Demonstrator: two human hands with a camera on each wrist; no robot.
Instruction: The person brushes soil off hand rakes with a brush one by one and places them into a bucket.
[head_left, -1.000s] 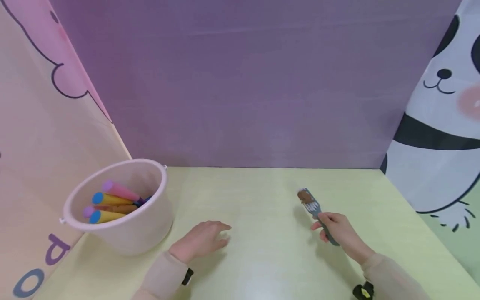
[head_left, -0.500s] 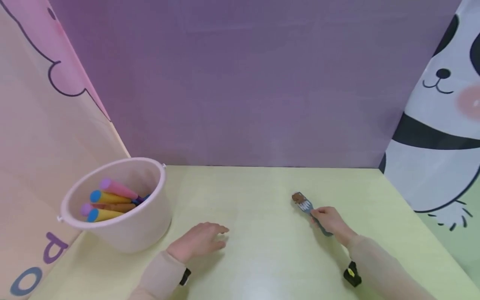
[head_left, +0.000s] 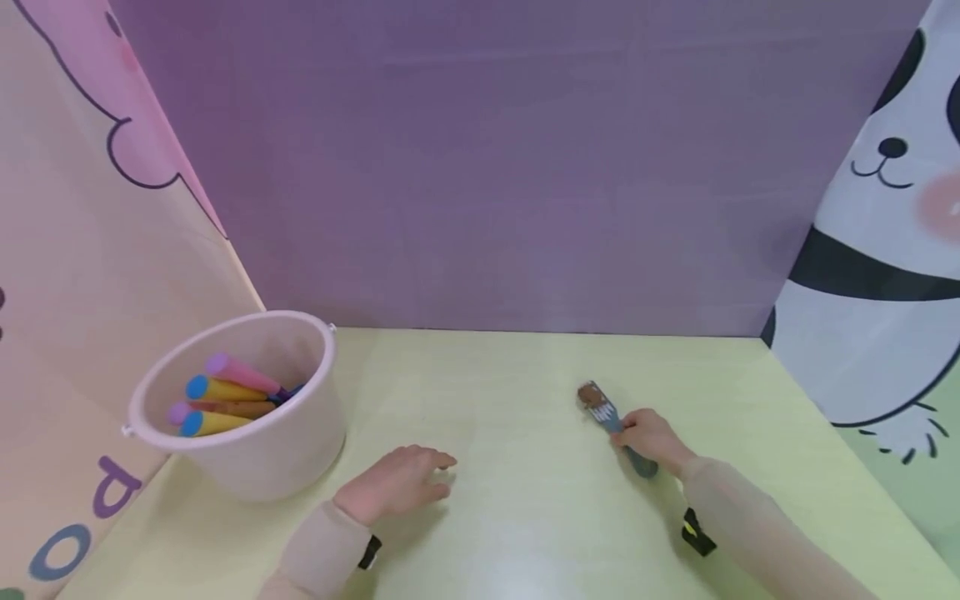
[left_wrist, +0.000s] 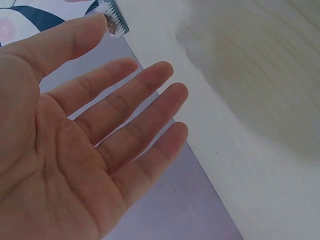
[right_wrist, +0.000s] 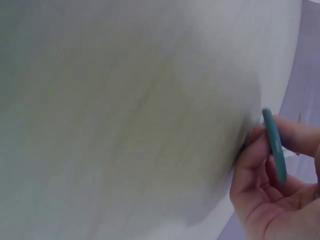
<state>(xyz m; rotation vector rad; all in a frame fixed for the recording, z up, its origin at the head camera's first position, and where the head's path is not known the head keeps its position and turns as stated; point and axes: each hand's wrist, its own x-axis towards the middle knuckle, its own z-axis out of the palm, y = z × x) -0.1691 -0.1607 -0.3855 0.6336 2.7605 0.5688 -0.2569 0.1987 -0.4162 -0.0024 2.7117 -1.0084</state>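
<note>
My right hand [head_left: 648, 437] pinches the handle of a blue-grey brush [head_left: 600, 408] between thumb and fingers, low over the table at right. White bristles and a brown patch show at its head, which points away and to the left. The right wrist view shows the teal handle [right_wrist: 275, 145] edge-on between the fingers. Whether the brush touches the table I cannot tell. My left hand [head_left: 397, 482] holds nothing, fingers extended and apart above the table right of the bucket. In the left wrist view its palm [left_wrist: 70, 175] faces the camera, the brush head [left_wrist: 116, 21] beyond the thumb.
A pale pink bucket [head_left: 277, 467] stands at left, holding several thick sticks [head_left: 234, 390] with pink, yellow and blue ends. Behind the pale yellow table [head_left: 510, 508] rises a purple backdrop [head_left: 487, 167]. Printed panels flank it, one with a panda [head_left: 862, 350] at right.
My right hand has moved left and slightly away with the brush, lowering it nearer the table. The brush head has shifted left. My left hand has stayed about where it was.
</note>
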